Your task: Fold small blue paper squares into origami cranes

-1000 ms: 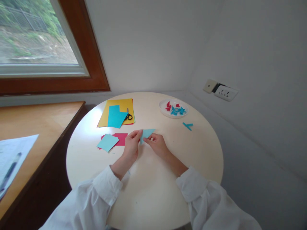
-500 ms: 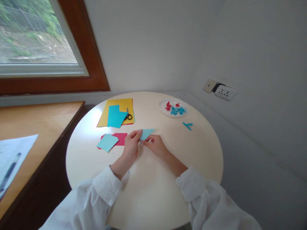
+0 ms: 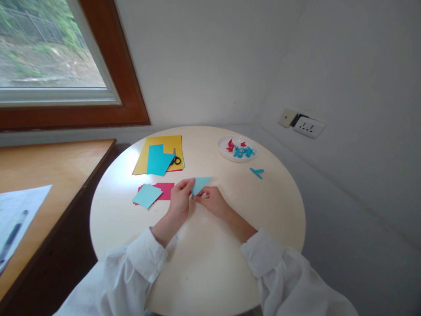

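from my remote seat, i see one yellow sheet (image 3: 140, 160) atop other coloured sheets at the far left of the round white table (image 3: 223, 263); one pair of scissors (image 3: 177, 160) and bright blue paper (image 3: 155, 160) lie on it. nearer, a pale blue square (image 3: 148, 196) covers part of some pink paper (image 3: 167, 191), just beside my left hand (image 3: 181, 196). one white dish (image 3: 223, 154) holds red and blue folded pieces, too jumbled to count; blue strips (image 3: 257, 172) lie near it. a printed sheet (image 3: 31, 199) under one pen (image 3: 13, 237) is too blurred to read. between my hands is one light blue triangle (image 3: 201, 184): the left pinches its left edge, the right hand (image 3: 213, 200) its lower tip.
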